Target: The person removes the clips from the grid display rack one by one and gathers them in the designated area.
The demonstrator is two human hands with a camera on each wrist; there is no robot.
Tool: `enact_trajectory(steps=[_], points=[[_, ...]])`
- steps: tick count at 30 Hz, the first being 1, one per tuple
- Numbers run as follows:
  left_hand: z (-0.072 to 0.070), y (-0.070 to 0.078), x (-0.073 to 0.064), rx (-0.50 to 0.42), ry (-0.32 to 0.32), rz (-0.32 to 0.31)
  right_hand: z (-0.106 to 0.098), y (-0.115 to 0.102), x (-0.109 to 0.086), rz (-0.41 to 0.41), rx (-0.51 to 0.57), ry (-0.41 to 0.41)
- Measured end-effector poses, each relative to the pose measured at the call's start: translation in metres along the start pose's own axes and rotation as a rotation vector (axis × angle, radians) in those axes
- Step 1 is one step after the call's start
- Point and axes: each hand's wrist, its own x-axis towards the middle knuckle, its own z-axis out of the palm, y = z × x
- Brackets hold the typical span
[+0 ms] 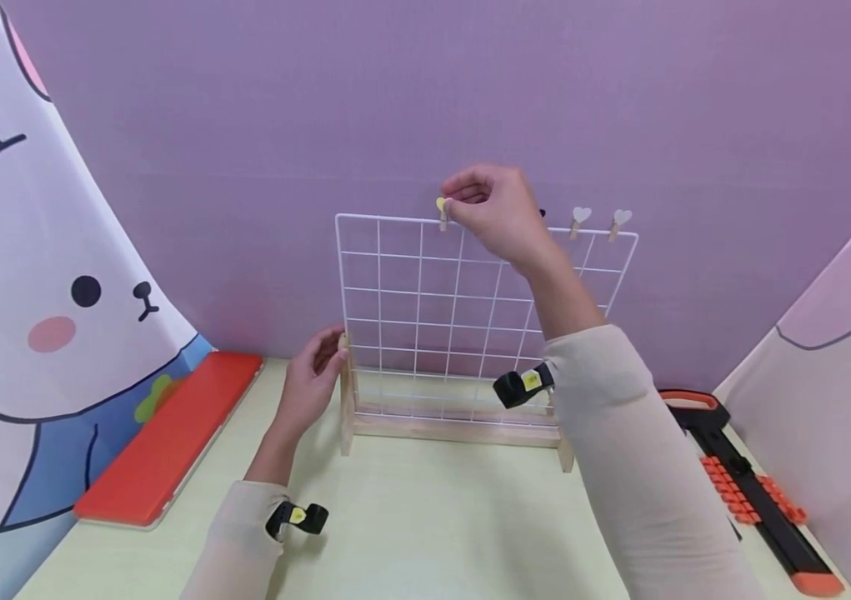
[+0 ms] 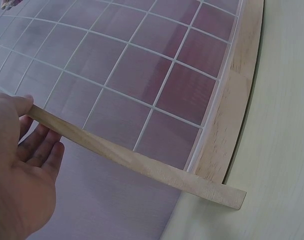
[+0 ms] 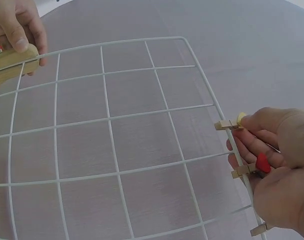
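- The right hand (image 1: 496, 212) pinches the yellow-heart clip (image 3: 227, 124) at the top wire of the white grid (image 1: 454, 295).
- The left hand (image 1: 312, 379) grips the wooden stand (image 1: 455, 430) by its left upright, thumb and fingers on opposite sides.
- A red-heart clip (image 3: 262, 163) sits just beside the yellow one; two white-heart clips (image 1: 580, 217) sit further right.
- The right hand and wrist camera (image 1: 523, 385) block part of the grid from the head view.
- On the tabletop (image 1: 425, 517): a red case (image 1: 170, 442) left, a black-and-orange tool (image 1: 755, 492) right.
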Motion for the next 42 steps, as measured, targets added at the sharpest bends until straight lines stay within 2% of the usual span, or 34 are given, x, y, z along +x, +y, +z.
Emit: enact_trajectory(steps=[5,14,22,28,42], points=[[0.0,0.0,0.001,0.003,-0.004,-0.012,0.001,0.0,0.0,0.006,0.002,0.02],[0.001,0.001,0.002,-0.005,-0.003,-0.003,0.001,0.001,-0.001,0.018,0.068,0.072],[0.001,0.0,0.002,0.001,-0.001,-0.007,0.002,0.002,-0.003,-0.02,0.155,0.114],[0.0,-0.003,0.002,-0.002,-0.003,-0.004,0.002,0.001,-0.005,-0.08,0.225,0.15],[-0.001,-0.002,0.002,-0.005,-0.004,-0.01,-0.017,-0.014,-0.025,-0.155,0.258,0.143]])
